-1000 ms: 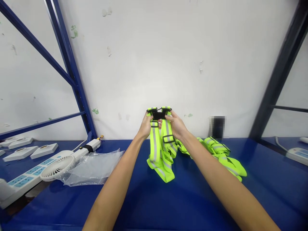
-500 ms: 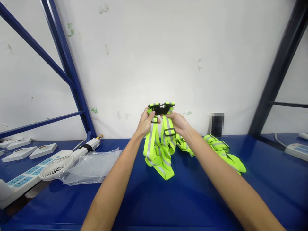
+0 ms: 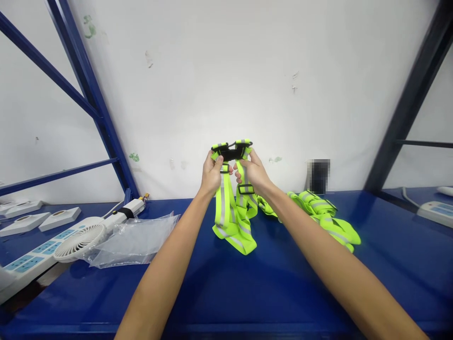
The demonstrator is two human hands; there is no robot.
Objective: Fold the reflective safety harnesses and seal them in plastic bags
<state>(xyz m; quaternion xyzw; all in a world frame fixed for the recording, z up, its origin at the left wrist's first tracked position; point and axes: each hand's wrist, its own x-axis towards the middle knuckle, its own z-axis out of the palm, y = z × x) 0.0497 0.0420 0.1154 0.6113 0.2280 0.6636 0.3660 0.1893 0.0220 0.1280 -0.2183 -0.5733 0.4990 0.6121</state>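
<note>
Between my hands hangs a neon-yellow reflective vest [image 3: 222,203] made of straps with silver stripes, black sliders and a black piece at its top. My left hand [image 3: 212,174] is closed on its upper left side, thumb in front. On the upper right side my right hand [image 3: 254,171] is closed too, its fingers curled at the strap. The lower loops hang down in front of the blue table. Behind my right forearm lie more neon-yellow reflective straps [image 3: 336,229], partly hidden by the arm.
To the left lie clear plastic bags [image 3: 134,243], a white fan [image 3: 80,243] and a long power strip [image 3: 33,262]. White boxes [image 3: 60,218] stand farther left. A pixelated dark object [image 3: 319,176] leans near the wall. Blue posts [image 3: 102,113] frame the blue table [image 3: 226,293].
Both hands and the vest sit slightly higher in view, while the camera has shifted a little. My right fingers have curled more around the strap.
</note>
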